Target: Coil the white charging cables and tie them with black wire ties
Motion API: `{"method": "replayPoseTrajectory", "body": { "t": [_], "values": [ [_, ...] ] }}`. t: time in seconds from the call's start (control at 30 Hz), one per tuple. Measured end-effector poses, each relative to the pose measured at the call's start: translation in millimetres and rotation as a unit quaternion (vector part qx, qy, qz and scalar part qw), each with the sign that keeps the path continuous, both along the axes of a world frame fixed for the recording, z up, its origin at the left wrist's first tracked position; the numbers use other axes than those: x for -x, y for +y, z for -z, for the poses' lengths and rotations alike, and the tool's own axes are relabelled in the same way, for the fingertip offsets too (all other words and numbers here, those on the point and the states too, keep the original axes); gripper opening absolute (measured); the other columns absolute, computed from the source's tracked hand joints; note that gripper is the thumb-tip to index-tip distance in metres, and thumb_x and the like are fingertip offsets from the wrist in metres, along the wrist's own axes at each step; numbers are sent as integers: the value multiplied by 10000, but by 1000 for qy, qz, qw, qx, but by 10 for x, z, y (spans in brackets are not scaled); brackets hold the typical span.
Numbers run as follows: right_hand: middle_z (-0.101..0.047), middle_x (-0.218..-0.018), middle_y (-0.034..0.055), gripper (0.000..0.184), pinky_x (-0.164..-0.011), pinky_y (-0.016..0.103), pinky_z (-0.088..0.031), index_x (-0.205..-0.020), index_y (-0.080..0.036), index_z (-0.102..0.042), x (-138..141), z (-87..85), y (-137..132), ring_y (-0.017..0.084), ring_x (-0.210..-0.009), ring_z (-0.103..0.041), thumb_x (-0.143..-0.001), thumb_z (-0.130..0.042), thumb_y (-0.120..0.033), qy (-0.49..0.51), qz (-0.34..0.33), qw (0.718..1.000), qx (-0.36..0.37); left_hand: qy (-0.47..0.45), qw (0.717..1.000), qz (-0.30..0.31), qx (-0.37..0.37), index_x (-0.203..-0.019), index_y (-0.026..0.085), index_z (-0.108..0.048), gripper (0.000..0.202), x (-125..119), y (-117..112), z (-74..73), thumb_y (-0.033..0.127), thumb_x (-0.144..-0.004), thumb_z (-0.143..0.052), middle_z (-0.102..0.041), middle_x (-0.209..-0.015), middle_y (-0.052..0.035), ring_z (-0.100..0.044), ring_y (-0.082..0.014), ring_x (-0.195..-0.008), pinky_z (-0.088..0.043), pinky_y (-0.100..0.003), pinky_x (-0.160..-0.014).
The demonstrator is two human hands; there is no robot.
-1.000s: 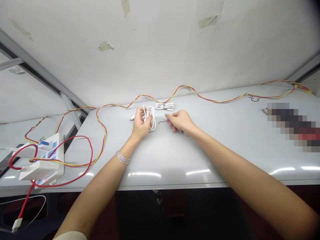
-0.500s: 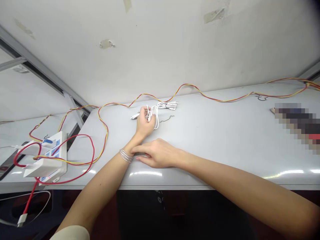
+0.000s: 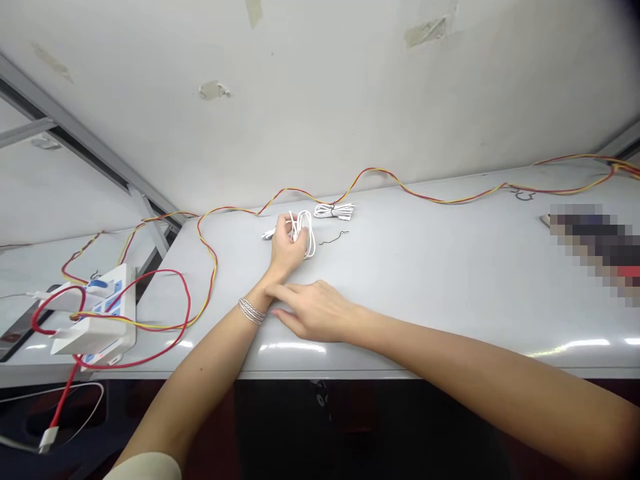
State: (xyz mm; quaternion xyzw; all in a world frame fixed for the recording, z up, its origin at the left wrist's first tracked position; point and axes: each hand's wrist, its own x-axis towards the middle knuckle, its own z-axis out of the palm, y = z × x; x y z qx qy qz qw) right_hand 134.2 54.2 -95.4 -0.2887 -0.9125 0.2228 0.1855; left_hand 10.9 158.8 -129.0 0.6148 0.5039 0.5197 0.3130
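Note:
My left hand is shut on loose loops of a white cable, and a white plug end pokes out to its left. My right hand lies flat on the grey table top, fingers apart and holding nothing, with its fingertips at my left wrist. A silver bracelet circles that wrist. Just beyond the left hand rests a second white cable, tied in a neat bundle. Below that bundle lies a thin black wire.
A twisted red and yellow wire snakes along the far side of the table. At the left sits a white power strip tangled in red wire. A red cable hangs below the table's front edge. A pixelated object lies at the right.
My right hand has hardly moved, staying by my left wrist. The left hand has drawn the white cable loops slightly tighter, and the view has shifted a little.

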Motion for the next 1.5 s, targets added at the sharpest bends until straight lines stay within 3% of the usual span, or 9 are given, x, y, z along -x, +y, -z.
{"method": "replayPoseTrajectory", "body": {
  "t": [0.07,0.23,0.4,0.5,0.57,0.83,1.03,1.33,1.5],
  "values": [
    [-707,-1058,70,355,-564,295,-326,-1320,-199,-488,-5,0,-10,173,-709,-598,-1001,-457,-352,7,25,1000,4,-27,999,-23,29,-1035,240,-463,234,-12,-6,-23,185,-859,-606,-595,-816,38,-478,-57,-458,-386,-225,-443],
    [-706,-1006,39,256,-586,257,-329,-1196,-205,-592,6,-15,-26,147,-770,-606,-977,-516,-313,27,-66,997,20,-59,997,-19,55,-1011,238,-458,249,-55,-52,-98,199,-838,-633,-588,-773,54,-464,-53,-397,-355,-215,-377],
    [-585,-646,-10,244,-593,254,-346,-778,-162,-595,-141,-14,284,93,-569,-476,-941,-559,-338,187,150,969,65,-105,994,1,30,-990,230,-471,294,-61,-79,-145,190,-784,-677,-587,-755,57,-481,-55,-442,-361,-201,-411],
    [-509,-565,-58,239,-572,256,-348,-874,-179,-575,-288,43,536,96,-513,-449,-876,-636,-410,258,257,927,90,-118,993,13,-13,-944,209,-495,302,-49,-75,-151,169,-745,-719,-595,-732,45,-516,-68,-534,-395,-197,-485],
    [-507,-564,-67,330,-579,257,-370,-964,-184,-568,-348,92,647,108,-526,-480,-846,-661,-478,293,286,905,115,-119,992,17,-20,-919,200,-501,299,-43,-72,-149,185,-741,-741,-604,-723,35,-528,-75,-550,-402,-203,-501],
    [-524,-606,-36,285,-542,242,-357,-959,-176,-660,-337,184,754,99,-527,-467,-842,-633,-434,338,270,890,146,-87,990,105,-36,-862,178,-551,331,-20,-78,-118,329,-725,-813,-614,-766,0,-588,-96,-636,-481,-220,-577],
    [-551,-655,-13,284,-544,238,-354,-954,-161,-688,-372,185,820,98,-541,-455,-855,-591,-408,346,294,879,142,-119,986,117,-25,-863,167,-592,331,1,-90,-172,431,-772,-770,-628,-779,-17,-599,-105,-640,-496,-232,-585],
    [-632,-831,41,337,-515,234,-381,-892,-172,-632,-377,220,859,113,-593,-500,-858,-560,-500,366,303,864,168,-200,971,112,71,-919,223,-425,246,-22,-133,-255,335,-811,-615,-711,-730,-2,-646,-159,-573,-491,-262,-534],
    [-621,-767,16,305,-484,230,-406,-880,-177,-605,-374,245,894,94,-514,-490,-843,-579,-479,393,301,837,232,-184,973,114,79,-925,219,-414,216,-18,-129,-258,305,-807,-574,-722,-750,-5,-671,-165,-575,-506,-267,-554]
  ]
}}
